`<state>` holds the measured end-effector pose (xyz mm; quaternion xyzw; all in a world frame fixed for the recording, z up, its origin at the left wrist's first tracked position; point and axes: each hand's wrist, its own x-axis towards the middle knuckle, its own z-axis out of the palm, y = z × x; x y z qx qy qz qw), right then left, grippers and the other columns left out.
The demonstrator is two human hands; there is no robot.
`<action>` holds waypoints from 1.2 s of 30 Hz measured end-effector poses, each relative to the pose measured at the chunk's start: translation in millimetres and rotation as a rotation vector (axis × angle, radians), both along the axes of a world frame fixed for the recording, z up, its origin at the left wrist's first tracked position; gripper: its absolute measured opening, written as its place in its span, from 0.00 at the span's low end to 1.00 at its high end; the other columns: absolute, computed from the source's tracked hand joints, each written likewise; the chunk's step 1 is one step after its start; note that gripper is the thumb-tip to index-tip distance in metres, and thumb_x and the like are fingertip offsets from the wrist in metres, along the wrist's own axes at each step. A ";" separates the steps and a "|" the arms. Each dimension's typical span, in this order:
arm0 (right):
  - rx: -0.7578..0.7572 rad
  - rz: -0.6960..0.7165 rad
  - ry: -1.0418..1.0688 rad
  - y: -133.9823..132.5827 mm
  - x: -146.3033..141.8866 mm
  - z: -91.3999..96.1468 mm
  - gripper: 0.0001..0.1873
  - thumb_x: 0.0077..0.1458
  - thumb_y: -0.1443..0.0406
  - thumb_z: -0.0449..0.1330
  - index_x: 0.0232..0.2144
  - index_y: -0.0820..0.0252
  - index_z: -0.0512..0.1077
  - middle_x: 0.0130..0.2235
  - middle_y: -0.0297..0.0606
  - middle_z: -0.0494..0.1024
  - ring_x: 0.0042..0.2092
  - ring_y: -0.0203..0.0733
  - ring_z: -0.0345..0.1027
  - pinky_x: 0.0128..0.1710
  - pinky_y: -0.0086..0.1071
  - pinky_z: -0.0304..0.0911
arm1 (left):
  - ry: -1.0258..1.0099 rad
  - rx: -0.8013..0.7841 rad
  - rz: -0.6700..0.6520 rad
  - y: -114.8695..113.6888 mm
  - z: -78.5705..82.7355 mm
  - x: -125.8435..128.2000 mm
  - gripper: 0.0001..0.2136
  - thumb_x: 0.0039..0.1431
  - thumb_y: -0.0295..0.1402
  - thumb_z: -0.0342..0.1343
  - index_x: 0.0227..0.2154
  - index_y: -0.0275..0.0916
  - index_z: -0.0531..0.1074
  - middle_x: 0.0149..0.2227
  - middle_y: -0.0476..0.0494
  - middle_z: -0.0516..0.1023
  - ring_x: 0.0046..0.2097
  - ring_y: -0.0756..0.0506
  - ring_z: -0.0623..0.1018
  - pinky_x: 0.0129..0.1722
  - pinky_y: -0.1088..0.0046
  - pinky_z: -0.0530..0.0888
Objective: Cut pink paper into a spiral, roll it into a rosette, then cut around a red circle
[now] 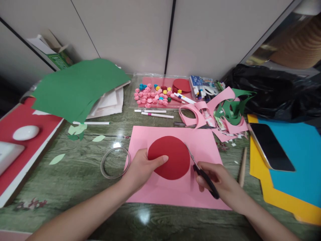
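My left hand [142, 165] pinches the left edge of a dark red paper circle [173, 157], thumb on top, holding it over a pink paper sheet [200, 140] that lies on the green table. My right hand [217, 179] is closed round the black handles of a pair of scissors [200, 169]. Their blades point up and left and meet the circle's right edge.
A clear tape ring [115, 163] lies left of the pink sheet. Behind are white pens [156, 114], a tray of small paper flowers [152, 95], pink and green scraps [223, 113] and a green sheet [80, 85]. A phone [272, 147] rests on blue and yellow paper [298, 167] at right.
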<state>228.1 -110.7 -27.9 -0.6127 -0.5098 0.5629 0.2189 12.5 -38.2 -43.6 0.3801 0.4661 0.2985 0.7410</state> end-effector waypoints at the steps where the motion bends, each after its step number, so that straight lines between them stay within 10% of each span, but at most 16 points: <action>1: -0.004 -0.001 0.000 0.0 0.2 0.1 0.18 0.52 0.55 0.59 0.21 0.59 0.60 0.20 0.30 0.68 0.24 0.33 0.57 0.25 0.28 0.50 | -0.003 0.001 -0.001 0.2 0.3 -0.1 0.08 0.46 0.34 0.63 0.31 0.37 0.78 0.36 0.44 0.81 0.37 0.45 0.79 0.38 0.72 0.75; 36: -0.038 0.024 -0.014 0.0 10.6 1.5 0.16 0.52 0.62 0.60 0.19 0.58 0.58 0.18 0.27 0.67 0.22 0.32 0.62 0.24 0.27 0.51 | 0.000 0.034 -0.089 8.8 1.5 -6.3 0.10 0.47 0.33 0.63 0.34 0.37 0.77 0.37 0.45 0.81 0.38 0.46 0.79 0.39 0.73 0.75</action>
